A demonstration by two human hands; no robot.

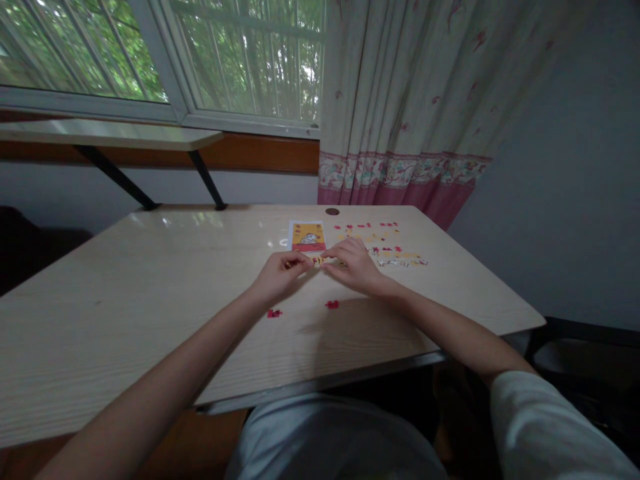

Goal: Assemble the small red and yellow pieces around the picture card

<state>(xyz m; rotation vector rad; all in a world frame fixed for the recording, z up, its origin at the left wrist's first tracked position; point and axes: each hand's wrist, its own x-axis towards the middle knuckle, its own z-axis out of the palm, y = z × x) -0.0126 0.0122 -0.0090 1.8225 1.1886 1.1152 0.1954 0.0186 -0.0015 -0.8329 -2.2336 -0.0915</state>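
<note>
Just below a picture card, my two hands meet over a small row of yellow puzzle pieces (317, 260). The fingers of my left hand (281, 272) pinch the row's left end. From the other side, my right hand (356, 268) grips the right end between thumb and fingers. Fingers cover most of the row, so how the pieces join is hard to make out. Nearer to me, one red puzzle piece (332, 305) and a red puzzle piece or joined pair (275, 313) lie apart on the table. The card (307, 237) shows a white spotted animal on yellow and red.
Several loose red puzzle pieces (389, 225) lie in rows at the back right, with yellow pieces (367, 237) and white pieces (400, 263) nearby. The pale wooden table (175, 287) has a round cable hole (332, 211). A raised shelf (110, 133) stands at left.
</note>
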